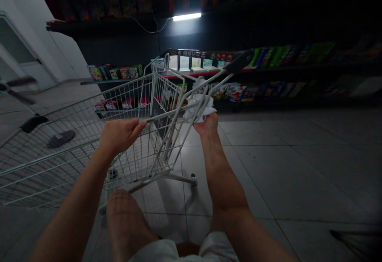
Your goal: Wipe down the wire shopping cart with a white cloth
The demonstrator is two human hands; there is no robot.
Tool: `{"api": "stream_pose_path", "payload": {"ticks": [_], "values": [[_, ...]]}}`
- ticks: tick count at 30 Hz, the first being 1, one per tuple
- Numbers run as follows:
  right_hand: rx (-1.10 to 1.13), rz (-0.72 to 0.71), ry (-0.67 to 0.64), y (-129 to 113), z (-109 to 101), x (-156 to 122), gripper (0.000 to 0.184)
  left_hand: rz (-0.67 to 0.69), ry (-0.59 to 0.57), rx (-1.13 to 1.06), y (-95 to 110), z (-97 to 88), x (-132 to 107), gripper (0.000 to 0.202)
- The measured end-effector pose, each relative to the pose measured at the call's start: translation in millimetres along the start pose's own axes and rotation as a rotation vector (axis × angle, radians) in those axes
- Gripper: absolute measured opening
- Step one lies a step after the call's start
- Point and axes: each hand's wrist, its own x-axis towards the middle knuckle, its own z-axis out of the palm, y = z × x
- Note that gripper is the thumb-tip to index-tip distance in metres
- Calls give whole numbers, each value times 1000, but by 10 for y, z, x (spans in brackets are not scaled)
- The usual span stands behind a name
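A wire shopping cart (128, 83) stands side-on in front of me, its dark handle bar (191, 53) at the upper right end. My left hand (121, 134) is closed around the top side rail of the basket. My right hand (208, 123) holds a crumpled white cloth (191, 112) against the metal tubes below the handle. The cloth wraps partly around those tubes, and it hides most of my right fingers. A dark panel (159, 120) is fixed to the rear gate of the basket.
Dark shelves with colourful boxes (128, 72) and packets run behind the cart, lit by a tube light (187, 16). A caster wheel (193, 179) rests on the tiled floor (253, 166). A fan (18, 85) stands at the left. My bare knee (121, 206) is close to the basket.
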Motion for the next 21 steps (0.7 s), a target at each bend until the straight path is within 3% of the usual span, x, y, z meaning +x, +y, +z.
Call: {"api": "stream_pose_path", "payload": {"ticks": [4,7,10,13,15,17,21], "values": [[-12,0,-73,-29,45,-171,23,2,-3,-10,-40,-22,-56,68],[-54,11,-122,-32,66,-326,24,-88,13,20,-93,-3,-61,69],[-98,-1,-162,-3,98,-486,27,-174,42,39,-239,55,-60,69],[-130,-14,-188,65,118,-592,27,-160,51,-33,-457,97,-66,66],[-154,-33,-175,159,89,-642,23,-105,73,-146,-539,87,-66,67],[-217,-30,-120,333,4,-726,24,22,130,-311,-483,47,-59,71],[-508,123,-36,968,-331,-1135,36,322,201,-569,-16,-31,-52,69]]}}
